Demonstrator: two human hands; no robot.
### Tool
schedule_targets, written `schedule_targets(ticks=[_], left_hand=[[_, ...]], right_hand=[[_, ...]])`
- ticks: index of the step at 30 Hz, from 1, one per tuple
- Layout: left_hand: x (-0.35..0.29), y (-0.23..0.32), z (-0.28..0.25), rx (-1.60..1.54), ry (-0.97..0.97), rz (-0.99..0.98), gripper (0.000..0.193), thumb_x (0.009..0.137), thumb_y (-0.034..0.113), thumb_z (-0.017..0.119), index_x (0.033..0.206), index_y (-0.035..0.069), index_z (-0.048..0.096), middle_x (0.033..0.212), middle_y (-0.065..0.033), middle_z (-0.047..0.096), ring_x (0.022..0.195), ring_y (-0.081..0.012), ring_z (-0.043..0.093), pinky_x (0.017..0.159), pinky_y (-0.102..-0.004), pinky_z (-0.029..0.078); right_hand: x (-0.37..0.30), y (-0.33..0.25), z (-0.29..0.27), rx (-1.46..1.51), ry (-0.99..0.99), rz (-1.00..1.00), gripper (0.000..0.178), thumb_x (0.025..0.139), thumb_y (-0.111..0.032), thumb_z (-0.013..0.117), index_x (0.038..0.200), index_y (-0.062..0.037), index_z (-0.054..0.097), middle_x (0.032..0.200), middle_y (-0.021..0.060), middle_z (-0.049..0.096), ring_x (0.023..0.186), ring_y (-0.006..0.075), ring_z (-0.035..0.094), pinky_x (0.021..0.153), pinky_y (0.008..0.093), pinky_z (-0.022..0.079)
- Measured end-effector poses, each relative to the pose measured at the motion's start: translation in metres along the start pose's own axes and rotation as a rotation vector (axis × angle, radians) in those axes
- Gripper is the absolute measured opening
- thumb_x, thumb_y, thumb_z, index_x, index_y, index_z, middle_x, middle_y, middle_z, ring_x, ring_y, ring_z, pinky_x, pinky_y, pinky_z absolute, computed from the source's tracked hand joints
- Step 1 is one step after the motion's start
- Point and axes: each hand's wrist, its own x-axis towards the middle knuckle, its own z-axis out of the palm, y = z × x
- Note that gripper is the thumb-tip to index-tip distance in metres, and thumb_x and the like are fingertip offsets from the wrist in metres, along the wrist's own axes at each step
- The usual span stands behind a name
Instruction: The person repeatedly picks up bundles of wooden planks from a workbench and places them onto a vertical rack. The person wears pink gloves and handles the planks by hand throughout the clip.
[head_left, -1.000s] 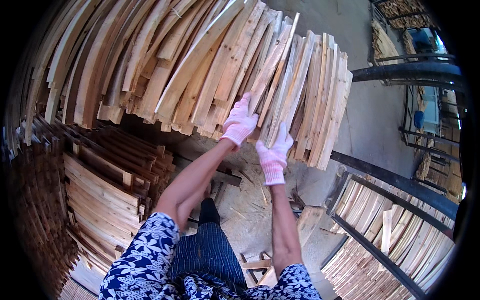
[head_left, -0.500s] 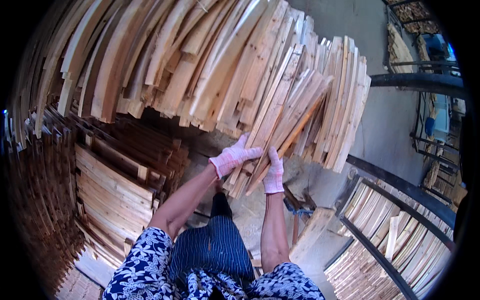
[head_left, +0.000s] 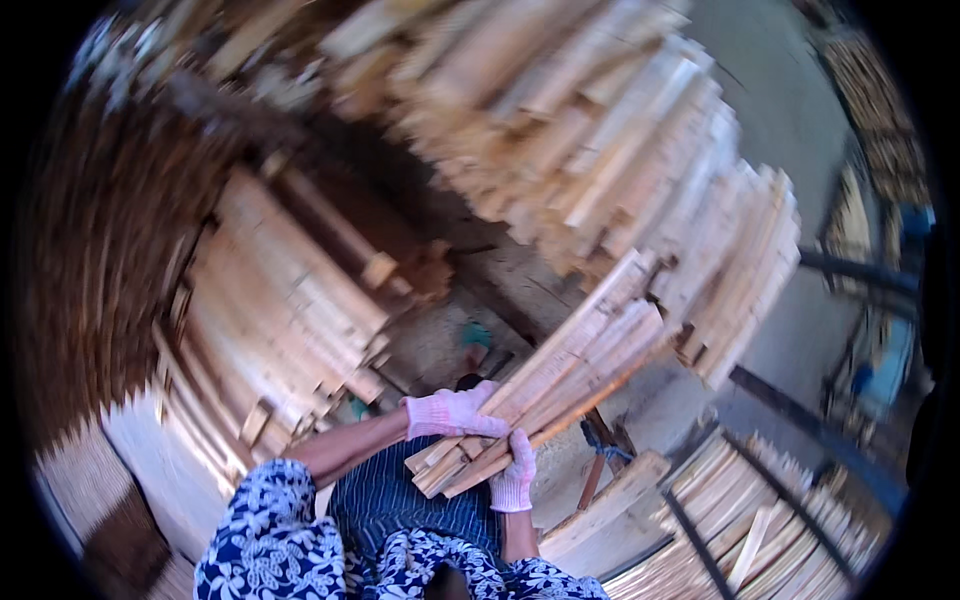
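While both my hands were closed round a small bundle of wooden slats (head_left: 575,370), its near ends stood out just in front of my waist and its long side slanted up and away to the right. The slats lay roughly side by side, fanned a little at the far end, the outermost one showing a more orange edge. My left grip (head_left: 457,412), in a pink knitted glove, pinched the bundle near its lower end, fingers laid across the wood. My right grip (head_left: 514,470), gloved alike, clasped the right side, just beside the left.

Beyond the far ends spread a large stack of planks (head_left: 590,130), blurred, its uneven ends turned toward me; whether the bundle touched it I could not tell. Below the bundle showed my dark striped clothing (head_left: 375,505), with a blue and white floral sleeve (head_left: 270,525) on my left arm. To the left was a lower stack of boards (head_left: 280,300), and past it a tall, darker stack (head_left: 100,250). On the right a broad plank (head_left: 610,505) lay near a blue tie (head_left: 607,443); farther right, black metal bars (head_left: 790,505) crossed over pale strips (head_left: 715,480). Grey floor (head_left: 785,110) showed at the upper right.
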Motion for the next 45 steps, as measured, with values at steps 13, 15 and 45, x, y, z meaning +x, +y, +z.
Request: schedule_targets(ticks=[13,15,45], left_hand=[[-0.23,-0.211,0.064,-0.805,0.559,0.39,0.092,0.086,0.047,0.082,0.153,0.004,0.035,0.136,-0.0118,0.059,0.121,-0.0173,0.057,0.096,-0.0325,0.054],[-0.253,-0.222,0.057,-0.905,0.745,0.44,0.082,0.087,0.046,0.082,0.148,0.004,0.045,0.126,-0.0097,0.065,0.112,-0.0149,0.062,0.089,-0.0312,0.057],[-0.167,-0.305,-0.071,-0.652,1.772,-0.377,0.097,0.088,0.031,0.071,0.164,0.014,0.015,0.15,-0.0286,0.047,0.138,-0.0442,0.049,0.112,-0.0475,0.043]], right_hand=[[-0.099,0.14,0.121,-0.836,-0.449,0.009,0.084,0.088,-0.014,0.074,0.157,-0.0052,0.027,0.142,0.0162,0.052,0.124,0.0275,0.056,0.109,0.0417,0.047],[-0.08,0.155,0.168,-1.079,-0.594,0.032,0.086,0.088,-0.015,0.076,0.158,-0.0043,0.027,0.138,0.0163,0.055,0.12,0.0259,0.058,0.105,0.0391,0.049],[0.246,0.114,0.357,-1.773,-1.027,-0.468,0.059,0.102,-0.029,0.06,0.153,-0.0098,0.039,0.137,0.0213,0.055,0.126,0.0367,0.054,0.11,0.0408,0.042]])
